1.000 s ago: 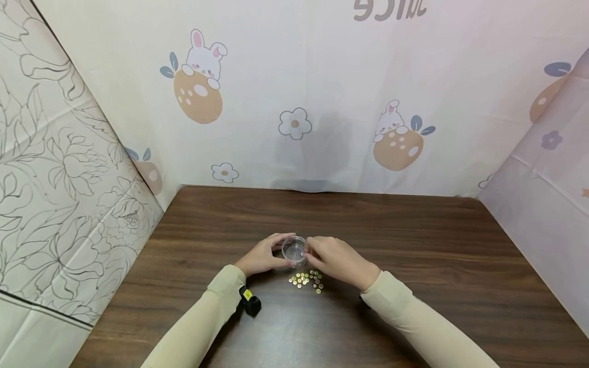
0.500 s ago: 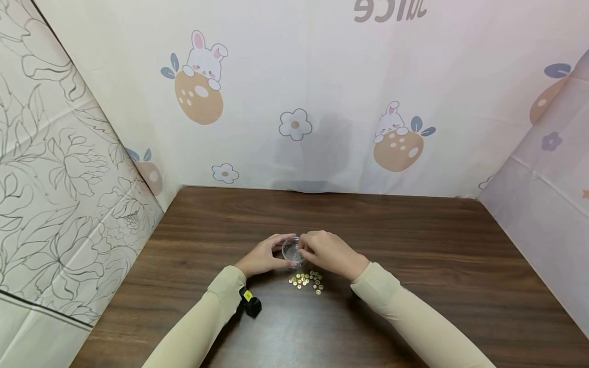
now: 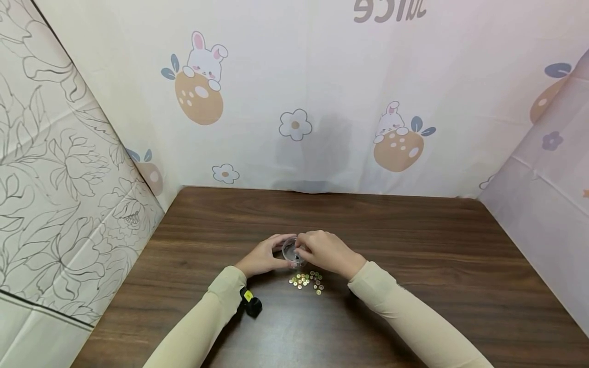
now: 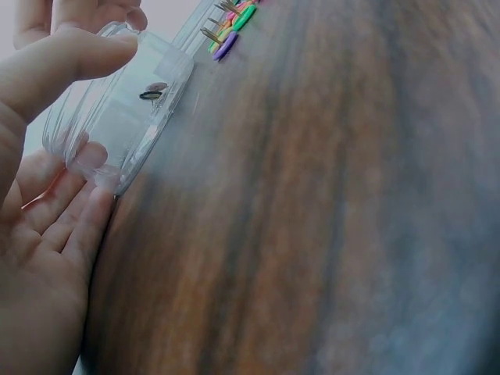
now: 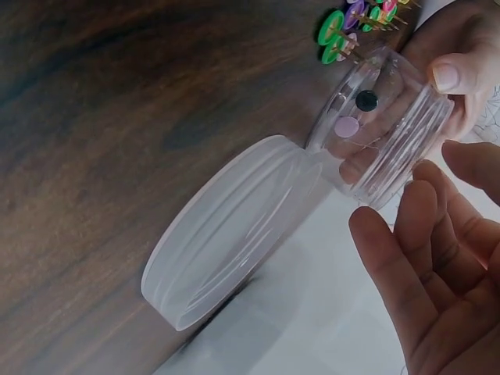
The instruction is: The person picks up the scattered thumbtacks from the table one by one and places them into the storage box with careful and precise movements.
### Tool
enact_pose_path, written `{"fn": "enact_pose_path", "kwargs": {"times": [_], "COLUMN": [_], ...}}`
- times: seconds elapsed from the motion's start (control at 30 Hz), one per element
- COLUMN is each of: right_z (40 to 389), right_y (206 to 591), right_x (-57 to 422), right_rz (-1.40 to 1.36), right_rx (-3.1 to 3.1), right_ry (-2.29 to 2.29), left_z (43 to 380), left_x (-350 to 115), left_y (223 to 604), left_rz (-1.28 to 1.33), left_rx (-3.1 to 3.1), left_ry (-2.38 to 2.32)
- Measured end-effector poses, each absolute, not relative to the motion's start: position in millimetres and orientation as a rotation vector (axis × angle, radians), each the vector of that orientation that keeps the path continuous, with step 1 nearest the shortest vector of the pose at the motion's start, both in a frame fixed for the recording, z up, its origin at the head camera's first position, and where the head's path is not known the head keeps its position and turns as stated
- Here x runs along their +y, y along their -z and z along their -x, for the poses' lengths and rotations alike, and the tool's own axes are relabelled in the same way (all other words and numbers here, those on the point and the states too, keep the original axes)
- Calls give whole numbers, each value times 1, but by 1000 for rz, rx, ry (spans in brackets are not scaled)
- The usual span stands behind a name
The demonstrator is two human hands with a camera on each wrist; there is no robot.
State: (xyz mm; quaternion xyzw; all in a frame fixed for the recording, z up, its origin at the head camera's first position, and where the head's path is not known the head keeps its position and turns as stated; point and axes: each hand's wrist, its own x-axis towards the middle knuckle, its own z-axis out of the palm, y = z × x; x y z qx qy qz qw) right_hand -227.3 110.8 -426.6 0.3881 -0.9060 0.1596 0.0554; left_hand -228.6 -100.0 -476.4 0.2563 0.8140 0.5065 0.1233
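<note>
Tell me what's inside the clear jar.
Through the wall of the clear jar show one black disc and one pale purple disc. From the head view, the right hand covers part of the jar's opening, so what lies beneath it cannot be seen there.

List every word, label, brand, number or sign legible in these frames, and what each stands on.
"Juice", mirrored and cut by the frame's top edge: on the patterned backdrop.
Yellow patch on the black wrist device: any mark too small to read.
Clear jar and lid: no lettering visible.
</note>
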Motion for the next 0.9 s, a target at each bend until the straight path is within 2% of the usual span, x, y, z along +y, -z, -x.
{"fn": "enact_pose_path", "kwargs": {"times": [0.13, 0.9], "right_z": [225, 207], "right_y": [426, 425], "right_x": [112, 144], "right_rz": [-1176, -1144], "right_rx": [-2739, -2807], "right_ry": [-493, -475], "left_z": [239, 239], "left_x": [-102, -102], "left_y": [496, 496], "left_rz": [-726, -776], "left_rx": [2384, 2396], "left_ry": [-1481, -1486]}}
